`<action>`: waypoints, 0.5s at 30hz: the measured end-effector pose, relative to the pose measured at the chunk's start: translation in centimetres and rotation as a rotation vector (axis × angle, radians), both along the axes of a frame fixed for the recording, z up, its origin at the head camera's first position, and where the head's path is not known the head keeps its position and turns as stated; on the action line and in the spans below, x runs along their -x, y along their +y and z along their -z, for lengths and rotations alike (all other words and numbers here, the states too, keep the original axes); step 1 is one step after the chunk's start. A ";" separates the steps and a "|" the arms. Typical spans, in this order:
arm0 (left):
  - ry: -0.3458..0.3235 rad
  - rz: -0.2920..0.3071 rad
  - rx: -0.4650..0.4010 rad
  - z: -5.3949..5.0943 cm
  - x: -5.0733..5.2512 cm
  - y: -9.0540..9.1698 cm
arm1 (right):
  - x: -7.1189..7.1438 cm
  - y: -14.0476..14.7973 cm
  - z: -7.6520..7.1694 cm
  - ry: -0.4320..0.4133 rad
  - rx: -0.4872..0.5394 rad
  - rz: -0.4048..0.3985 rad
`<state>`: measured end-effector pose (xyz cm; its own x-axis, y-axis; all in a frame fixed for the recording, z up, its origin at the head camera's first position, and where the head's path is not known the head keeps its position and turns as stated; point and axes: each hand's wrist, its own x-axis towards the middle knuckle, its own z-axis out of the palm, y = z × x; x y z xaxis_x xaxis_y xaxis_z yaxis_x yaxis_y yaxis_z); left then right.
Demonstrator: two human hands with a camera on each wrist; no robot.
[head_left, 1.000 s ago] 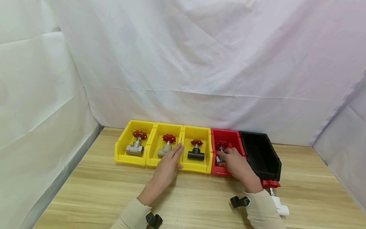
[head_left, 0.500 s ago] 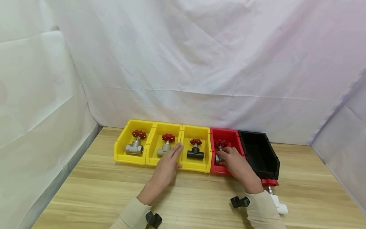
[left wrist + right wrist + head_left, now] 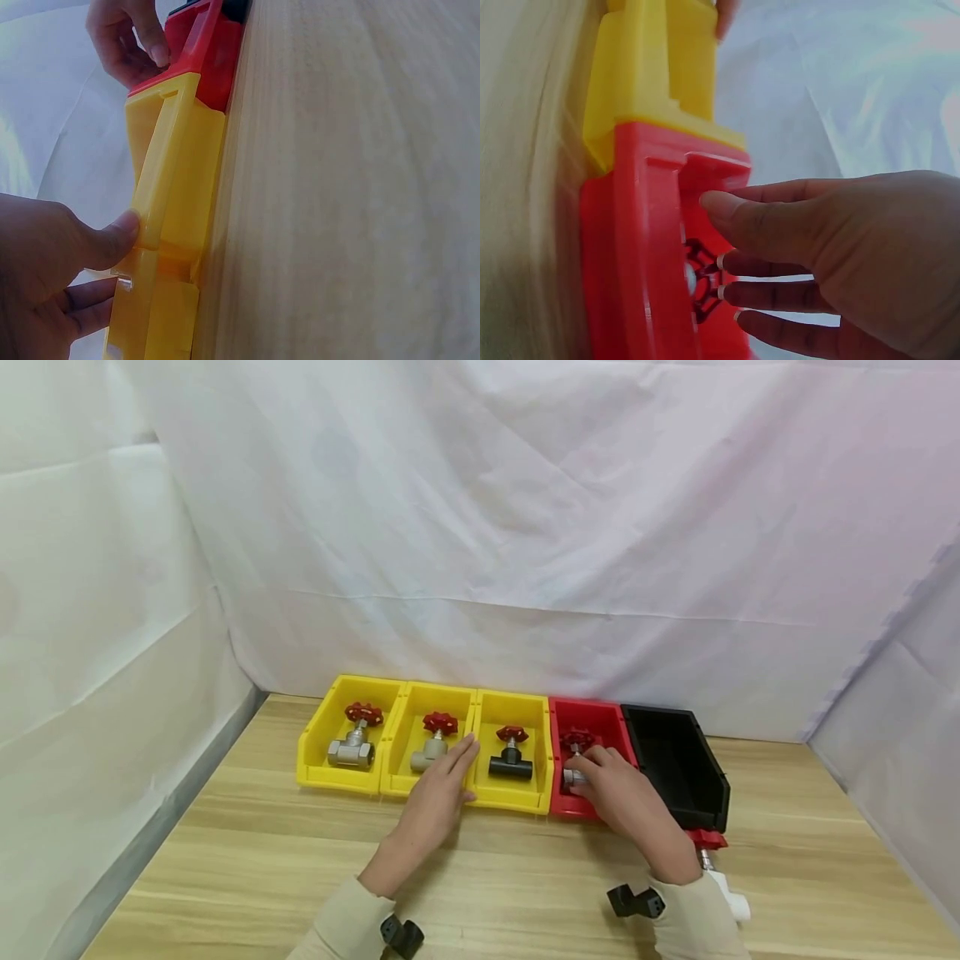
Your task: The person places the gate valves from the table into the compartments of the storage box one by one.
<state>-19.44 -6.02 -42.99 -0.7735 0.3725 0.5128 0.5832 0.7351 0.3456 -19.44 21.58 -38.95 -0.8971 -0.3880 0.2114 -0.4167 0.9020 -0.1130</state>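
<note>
My right hand (image 3: pixel 626 797) reaches into the red bin (image 3: pixel 573 808), thumb and fingers curled round a silver metal valve (image 3: pixel 572 777) with a red handwheel (image 3: pixel 577 738). In the right wrist view the fingertips are close to that handwheel (image 3: pixel 703 281), while the front wall hides most of the valve body. My left hand (image 3: pixel 435 793) rests, fingers extended, at the join between the middle yellow bin (image 3: pixel 400 789) and the right yellow bin (image 3: pixel 517 799). Its thumb (image 3: pixel 120 232) touches the front lip in the left wrist view.
Valves with red handwheels lie in the yellow bins: silver (image 3: pixel 351 752), beige (image 3: pixel 429 756) and black (image 3: pixel 510 766). A black bin (image 3: pixel 697 819) adjoins the red one. Before it, a white valve (image 3: pixel 731 902) lies on the wooden table (image 3: pixel 525 902), partly behind the right sleeve.
The silver valve in the red bin has turned slightly under my right hand, its body now lying more crosswise. My left hand has stayed at the yellow bins.
</note>
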 end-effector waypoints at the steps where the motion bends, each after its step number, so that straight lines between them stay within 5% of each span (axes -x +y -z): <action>1: 0.000 -0.001 -0.001 0.0 0.0 0.0 | -0.2 0.0 -0.2 0.008 0.000 -0.004; 15: -0.017 -0.015 0.007 0.0 0.0 0.0 | -2.3 0.5 -2.3 0.053 0.027 -0.042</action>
<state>-19.48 -5.97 -43.00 -0.7874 0.3643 0.4972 0.5662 0.7463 0.3498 -17.15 22.06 -36.63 -0.8673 -0.4190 0.2686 -0.4605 0.8804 -0.1135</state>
